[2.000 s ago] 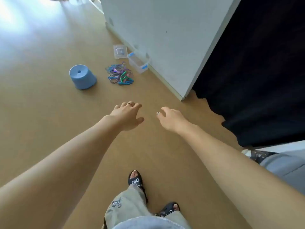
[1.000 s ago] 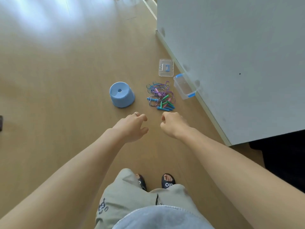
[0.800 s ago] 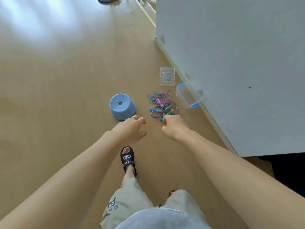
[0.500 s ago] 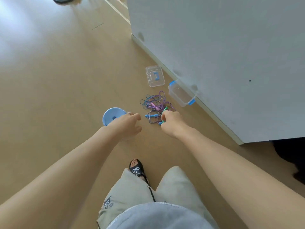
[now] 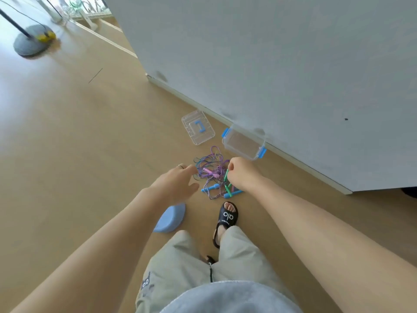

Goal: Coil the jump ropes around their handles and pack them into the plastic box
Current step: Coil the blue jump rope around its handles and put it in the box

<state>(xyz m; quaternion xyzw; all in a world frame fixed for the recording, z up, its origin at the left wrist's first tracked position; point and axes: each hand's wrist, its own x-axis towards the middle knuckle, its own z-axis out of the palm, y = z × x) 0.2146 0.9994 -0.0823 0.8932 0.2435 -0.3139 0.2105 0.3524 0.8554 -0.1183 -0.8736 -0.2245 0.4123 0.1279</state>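
Pinching a green handle (image 5: 226, 177) in my right hand (image 5: 242, 175), I am lifting it from the tangled jump ropes (image 5: 213, 171) on the floor beside the plastic box (image 5: 243, 142), my left hand (image 5: 174, 185) reaching open-fingered to help untangle.

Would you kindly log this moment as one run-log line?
stage: reaching | right hand: pinching green handle in jump ropes | left hand: open beside pile | plastic box: open, empty | lid: on floor

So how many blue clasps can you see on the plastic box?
2: one blue clasp on the end of the plastic box nearest the lid, one blue clasp on the opposite end. Others may be hidden.
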